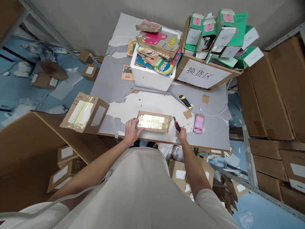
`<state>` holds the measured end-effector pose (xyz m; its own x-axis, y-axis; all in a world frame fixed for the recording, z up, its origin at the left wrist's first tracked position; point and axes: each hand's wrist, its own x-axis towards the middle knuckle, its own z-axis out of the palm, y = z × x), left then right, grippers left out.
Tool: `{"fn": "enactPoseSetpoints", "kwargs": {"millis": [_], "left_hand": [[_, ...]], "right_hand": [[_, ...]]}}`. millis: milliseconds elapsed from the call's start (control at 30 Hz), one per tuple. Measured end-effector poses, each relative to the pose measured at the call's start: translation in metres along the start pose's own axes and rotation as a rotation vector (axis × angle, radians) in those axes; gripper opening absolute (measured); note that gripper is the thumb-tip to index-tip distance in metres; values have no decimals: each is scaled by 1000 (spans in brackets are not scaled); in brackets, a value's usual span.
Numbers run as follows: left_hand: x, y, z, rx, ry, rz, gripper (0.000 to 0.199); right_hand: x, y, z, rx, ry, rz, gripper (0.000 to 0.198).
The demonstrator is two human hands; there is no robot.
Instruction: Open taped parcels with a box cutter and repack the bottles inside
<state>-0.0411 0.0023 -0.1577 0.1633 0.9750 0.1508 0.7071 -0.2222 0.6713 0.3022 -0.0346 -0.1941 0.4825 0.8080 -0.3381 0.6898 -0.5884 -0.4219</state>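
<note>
A flat cardboard box (154, 122) with a white label under shiny tape lies at the front of the table. My left hand (131, 131) rests against the box's left end, thumb along its near edge and fingers at the far side. In my right hand (182, 135) is a red and black utility knife (176, 124), its tip pointing up and left, just off the box's right end. Beyond it lies a second, yellow and black utility knife (185, 102). To the right sits a pink, pixelated rectangular thing (199, 123).
A white foam box (151, 79) piled with books stands at the back of the table, beside a carton (188, 74) of green boxes. A taped box (85, 113) sits at the left edge. Cardboard scraps and a white cable (215, 115) lie right. Shelving with large cartons (281, 92) borders the right.
</note>
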Motion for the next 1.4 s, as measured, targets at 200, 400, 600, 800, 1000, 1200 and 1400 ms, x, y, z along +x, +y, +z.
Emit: {"fn": "enactPoseSetpoints", "kwargs": {"millis": [200,400,600,800,1000,1200,1400], "left_hand": [[-3,-9,1,-14,-246,346,32],[-5,-21,11,-54,-272,372,39],[-5,-18,11,-99,-249,371,41],[-4,-22,13,-105,-274,369,43],[-5,-27,17,-129,-313,323,41],[-7,-25,16,-115,-320,282,42],[-5,-26,17,-95,-331,265,43]], "right_hand": [[-12,-53,-54,103,52,-331,55],[-36,-155,-65,-467,-444,-966,59],[-33,-183,-50,-791,-544,-998,72],[-37,-200,-52,-841,-589,-998,75],[-42,-206,-58,-962,-570,-992,73],[-35,-151,-111,-1077,-543,-861,75],[-37,-104,-140,-1069,-400,-783,78]]}}
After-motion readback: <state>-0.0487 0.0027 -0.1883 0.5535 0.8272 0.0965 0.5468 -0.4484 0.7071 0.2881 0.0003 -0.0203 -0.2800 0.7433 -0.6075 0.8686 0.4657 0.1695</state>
